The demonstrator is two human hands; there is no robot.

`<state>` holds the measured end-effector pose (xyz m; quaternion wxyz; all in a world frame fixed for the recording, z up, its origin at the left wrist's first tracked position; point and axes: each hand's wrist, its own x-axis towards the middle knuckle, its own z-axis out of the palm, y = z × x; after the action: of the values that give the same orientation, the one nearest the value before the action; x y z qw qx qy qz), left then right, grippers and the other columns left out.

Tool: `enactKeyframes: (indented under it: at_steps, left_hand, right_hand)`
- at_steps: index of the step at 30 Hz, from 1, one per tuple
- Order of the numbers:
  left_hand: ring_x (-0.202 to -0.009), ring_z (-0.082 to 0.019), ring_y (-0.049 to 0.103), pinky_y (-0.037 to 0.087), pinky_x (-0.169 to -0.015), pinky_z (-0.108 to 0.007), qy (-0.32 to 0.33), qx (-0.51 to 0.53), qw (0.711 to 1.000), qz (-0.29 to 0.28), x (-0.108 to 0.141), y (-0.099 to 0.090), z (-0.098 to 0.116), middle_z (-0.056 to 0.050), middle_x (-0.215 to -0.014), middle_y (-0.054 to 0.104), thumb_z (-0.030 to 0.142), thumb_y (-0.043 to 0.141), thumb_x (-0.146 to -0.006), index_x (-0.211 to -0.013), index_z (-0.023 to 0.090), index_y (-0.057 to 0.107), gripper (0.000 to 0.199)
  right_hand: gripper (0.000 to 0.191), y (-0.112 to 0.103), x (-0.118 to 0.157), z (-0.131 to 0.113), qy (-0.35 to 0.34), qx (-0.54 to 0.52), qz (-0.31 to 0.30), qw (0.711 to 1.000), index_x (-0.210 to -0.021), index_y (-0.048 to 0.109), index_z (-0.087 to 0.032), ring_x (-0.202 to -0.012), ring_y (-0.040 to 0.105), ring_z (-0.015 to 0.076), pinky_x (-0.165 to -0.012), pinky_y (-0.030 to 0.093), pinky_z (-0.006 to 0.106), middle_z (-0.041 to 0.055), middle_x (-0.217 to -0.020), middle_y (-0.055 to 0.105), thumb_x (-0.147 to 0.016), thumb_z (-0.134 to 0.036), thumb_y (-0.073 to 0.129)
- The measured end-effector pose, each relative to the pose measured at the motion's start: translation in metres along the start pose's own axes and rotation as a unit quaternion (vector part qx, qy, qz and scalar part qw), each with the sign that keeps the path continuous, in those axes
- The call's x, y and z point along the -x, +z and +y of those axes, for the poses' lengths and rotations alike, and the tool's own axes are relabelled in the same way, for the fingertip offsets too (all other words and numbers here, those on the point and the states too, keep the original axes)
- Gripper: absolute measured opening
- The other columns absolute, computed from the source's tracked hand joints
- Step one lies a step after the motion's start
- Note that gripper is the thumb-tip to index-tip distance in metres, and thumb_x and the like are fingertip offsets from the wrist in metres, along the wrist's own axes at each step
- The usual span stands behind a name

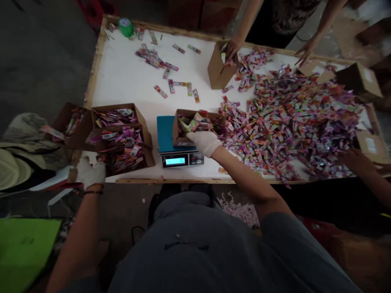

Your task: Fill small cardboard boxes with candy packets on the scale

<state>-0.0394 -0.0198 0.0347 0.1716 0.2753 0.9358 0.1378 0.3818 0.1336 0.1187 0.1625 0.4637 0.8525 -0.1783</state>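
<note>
My right hand, in a white glove, is closed on the front edge of a small cardboard box filled with colourful packets. That box rests partly on the blue plate of a scale, whose lit display faces me. On the left, my left hand, also gloved, is at the near left corner of the table beside filled boxes; its fingers are blurred, and what they hold, if anything, cannot be made out. Another filled box stands at the table's left edge.
A large heap of packets covers the right side of the white table. Across it, a person's hand reaches into an upright box. Another person's hand is at right. Green tape lies far left.
</note>
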Motion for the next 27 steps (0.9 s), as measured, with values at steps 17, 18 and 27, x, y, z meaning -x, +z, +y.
enactKeyframes:
  at_steps: [17, 18, 27]
  left_hand:
    - [-0.163, -0.052, 0.054, 0.040, -0.136, -0.070, 0.328, -0.268, 0.882, -0.209, 0.063, 0.066, 0.041, -0.025, -0.170, 0.067, 0.020, 0.066, -0.099, -0.139, 0.022, 0.083, 0.044]
    - [-0.161, -0.051, 0.056, 0.041, -0.135, -0.068, 0.329, -0.273, 0.880, -0.208, 0.058, 0.067, 0.046, -0.025, -0.170, 0.067, 0.019, 0.065, -0.099, -0.137, 0.022, 0.083, 0.042]
    - [-0.157, -0.050, 0.060, 0.045, -0.132, -0.065, 0.351, -0.284, 0.879, -0.152, 0.032, 0.080, 0.068, -0.026, -0.158, 0.071, 0.020, 0.063, -0.102, -0.134, 0.022, 0.085, 0.039]
  right_hand:
    - [0.097, 0.113, 0.017, 0.167, 0.275, -0.270, 0.140, 0.912, -0.171, 0.058, -0.014, -0.166, 0.063, 0.0422, -0.135, 0.057, 0.060, 0.0358, -0.182, 0.054, -0.081, -0.026, 0.094]
    - [0.109, 0.129, 0.010, 0.167, 0.299, -0.237, 0.091, 0.920, -0.177, 0.052, -0.012, -0.176, 0.050, 0.0475, -0.139, 0.052, 0.062, 0.0413, -0.190, 0.038, -0.079, -0.028, 0.099]
    - [0.109, 0.169, -0.047, 0.196, 0.390, -0.122, -0.054, 0.911, -0.196, 0.032, -0.019, -0.173, 0.050, 0.0455, -0.135, 0.050, 0.063, 0.0413, -0.200, 0.010, -0.103, -0.029, 0.089]
